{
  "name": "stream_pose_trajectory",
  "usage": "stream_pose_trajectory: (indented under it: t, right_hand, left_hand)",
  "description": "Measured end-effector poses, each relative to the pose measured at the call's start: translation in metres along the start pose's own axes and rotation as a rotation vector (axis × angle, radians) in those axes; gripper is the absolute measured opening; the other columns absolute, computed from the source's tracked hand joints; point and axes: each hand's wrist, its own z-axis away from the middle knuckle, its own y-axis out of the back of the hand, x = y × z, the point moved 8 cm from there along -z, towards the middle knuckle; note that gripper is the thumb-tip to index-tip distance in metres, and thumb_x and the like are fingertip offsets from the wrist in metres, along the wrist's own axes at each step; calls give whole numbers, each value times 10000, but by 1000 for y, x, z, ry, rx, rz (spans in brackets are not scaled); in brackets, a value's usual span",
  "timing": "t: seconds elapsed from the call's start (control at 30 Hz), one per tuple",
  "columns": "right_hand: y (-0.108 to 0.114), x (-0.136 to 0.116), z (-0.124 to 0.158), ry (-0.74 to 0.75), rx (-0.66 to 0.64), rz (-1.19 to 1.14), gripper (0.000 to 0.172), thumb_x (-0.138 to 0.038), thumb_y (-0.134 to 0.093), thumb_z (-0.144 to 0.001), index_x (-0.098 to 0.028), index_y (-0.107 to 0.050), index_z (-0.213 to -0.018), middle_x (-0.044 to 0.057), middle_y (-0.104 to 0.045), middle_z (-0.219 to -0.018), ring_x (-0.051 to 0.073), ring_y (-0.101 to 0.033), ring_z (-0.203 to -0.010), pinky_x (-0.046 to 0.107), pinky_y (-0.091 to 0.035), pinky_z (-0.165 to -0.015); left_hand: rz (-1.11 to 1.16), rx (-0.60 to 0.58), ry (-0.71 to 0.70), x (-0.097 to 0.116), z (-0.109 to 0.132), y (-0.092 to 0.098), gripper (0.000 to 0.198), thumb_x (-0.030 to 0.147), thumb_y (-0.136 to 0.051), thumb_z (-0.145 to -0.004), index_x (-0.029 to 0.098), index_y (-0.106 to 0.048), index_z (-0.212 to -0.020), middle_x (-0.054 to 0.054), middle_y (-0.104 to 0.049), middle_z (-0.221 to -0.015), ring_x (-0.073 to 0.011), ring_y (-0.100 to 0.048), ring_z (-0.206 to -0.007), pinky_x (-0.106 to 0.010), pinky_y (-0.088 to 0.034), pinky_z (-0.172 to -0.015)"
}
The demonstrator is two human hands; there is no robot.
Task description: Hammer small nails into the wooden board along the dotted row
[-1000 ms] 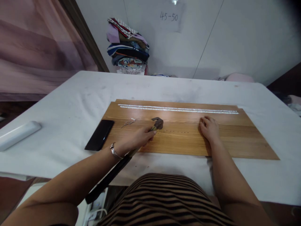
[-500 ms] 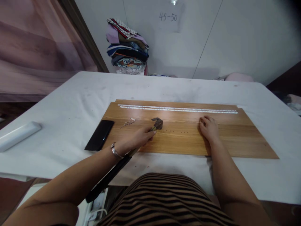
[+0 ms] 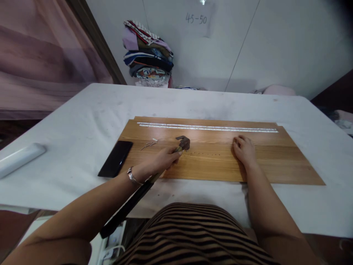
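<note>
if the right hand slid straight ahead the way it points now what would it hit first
Probably the nearer white strip, lying ahead of the right hand on the wooden board; the curled fingers and unclear depth leave the exact line uncertain.

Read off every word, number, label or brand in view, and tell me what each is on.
"45-50": handwritten on the pale sheet on the wall.
Fine marks on the two white strips along the wooden board: too small to read.
Claw hammer and black smartphone: no readable text.
</note>
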Motion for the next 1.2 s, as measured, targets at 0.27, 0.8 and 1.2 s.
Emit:
stream_pose_trajectory:
  t: [0.27, 0.8, 1.2]
  right_hand:
    - [2, -1, 1, 6, 5, 25, 346, -300, -460, -860, -172, -760, -977, 181, -687, -1145, 316, -604, -1037, 476, -472, -949]
    - [0, 0, 1, 3, 2, 11, 321, -298, -476, -855, -195, -757, -971, 165, -690, -1119, 320, -589, -1035, 491, -460, -935]
    - [1, -1, 1, 22, 24, 23, 320, -301, -476, -860, -196, -761, -962, 164, -691, -1122, 311, -591, -1025, 481, -461, -932]
  left_hand:
    - [14, 11, 60, -2, 1, -5, 269, 432, -505, -895, 194, -477, -773, 30, -469, -623, -84, -408, -469, -232, -342, -435]
    - [10, 11, 36, 7, 4, -1, 253, 410, -484, -907, 190, -477, -783, 29, -472, -655, -81, -404, -494, -224, -347, -444]
    - [-16, 20, 75, -2, 1, -3, 265, 404, -472, -921, 188, -478, -768, 27, -469, -640, -84, -412, -483, -240, -349, -450]
